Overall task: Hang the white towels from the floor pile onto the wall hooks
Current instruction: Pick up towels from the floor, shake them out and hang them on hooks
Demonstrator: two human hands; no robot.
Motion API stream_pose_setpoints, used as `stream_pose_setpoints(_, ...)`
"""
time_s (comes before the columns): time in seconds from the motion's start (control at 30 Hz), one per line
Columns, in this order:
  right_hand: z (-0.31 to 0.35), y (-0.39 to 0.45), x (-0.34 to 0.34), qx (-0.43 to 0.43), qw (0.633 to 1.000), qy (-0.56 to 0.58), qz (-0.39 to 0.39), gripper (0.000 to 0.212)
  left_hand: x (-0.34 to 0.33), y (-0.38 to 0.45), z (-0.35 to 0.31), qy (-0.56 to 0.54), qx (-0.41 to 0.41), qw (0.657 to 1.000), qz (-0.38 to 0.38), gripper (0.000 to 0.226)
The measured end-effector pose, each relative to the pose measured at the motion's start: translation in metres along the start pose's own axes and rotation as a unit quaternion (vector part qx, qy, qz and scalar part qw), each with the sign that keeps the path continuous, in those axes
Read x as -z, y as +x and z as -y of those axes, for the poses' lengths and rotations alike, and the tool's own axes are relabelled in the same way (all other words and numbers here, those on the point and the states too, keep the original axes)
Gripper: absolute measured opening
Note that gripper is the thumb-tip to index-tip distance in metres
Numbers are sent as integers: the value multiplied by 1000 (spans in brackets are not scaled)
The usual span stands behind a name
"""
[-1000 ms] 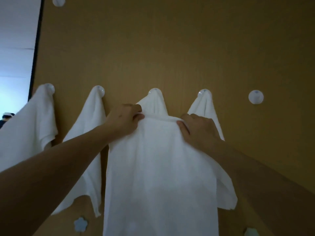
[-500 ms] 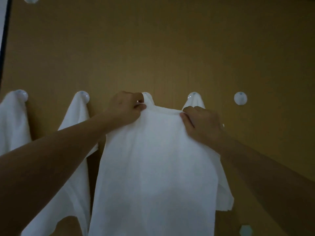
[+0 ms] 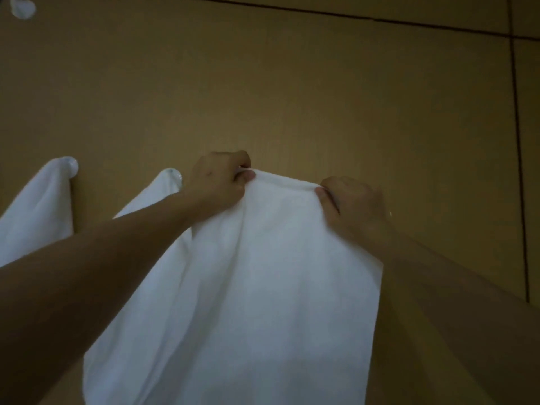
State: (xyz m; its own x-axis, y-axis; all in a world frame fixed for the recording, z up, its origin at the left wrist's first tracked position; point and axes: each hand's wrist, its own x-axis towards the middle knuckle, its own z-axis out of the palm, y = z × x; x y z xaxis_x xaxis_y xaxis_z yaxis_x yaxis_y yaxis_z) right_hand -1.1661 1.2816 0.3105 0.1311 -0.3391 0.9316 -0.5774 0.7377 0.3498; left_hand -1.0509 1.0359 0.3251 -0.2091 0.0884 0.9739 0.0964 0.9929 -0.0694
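Left hand [image 3: 217,182] and right hand [image 3: 352,204] each pinch tight a top corner of the towel [image 3: 263,287], stretched against the wall [image 3: 292,83] beside 2 hung towels [image 3: 38,211].

Bare wall [image 3: 292,83] open above; hung towels [image 3: 38,206] crowd left; held towel [image 3: 271,287] blocks centre

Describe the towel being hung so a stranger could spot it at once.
On the tan wall, white towels hang in a row at the left. The one meant is the big towel right of them, in front. Unlike the hooked towels, it is stretched by its top edge between the left hand and right hand.
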Motion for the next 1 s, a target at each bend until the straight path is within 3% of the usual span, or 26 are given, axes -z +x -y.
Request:
stream_pose_setpoints(0.27,-47,-34,-26,-44,998,35,8,25,-51,0,-44,30,-10,997,72,16)
stream_pose_setpoints(0.67,-9,-53,-49,29,993,107,-51,19,-27,-38,-15,44,-60,992,102,14)
stream_pose_setpoints(0.87,-47,-39,-23,-26,992,61,-109,19,-28,9,-50,-20,-75,996,35,24)
stream_pose_setpoints(1.0,-81,-14,-8,-67,994,25,-88,21,-51,47,-72,7,-65,998,-8,16)
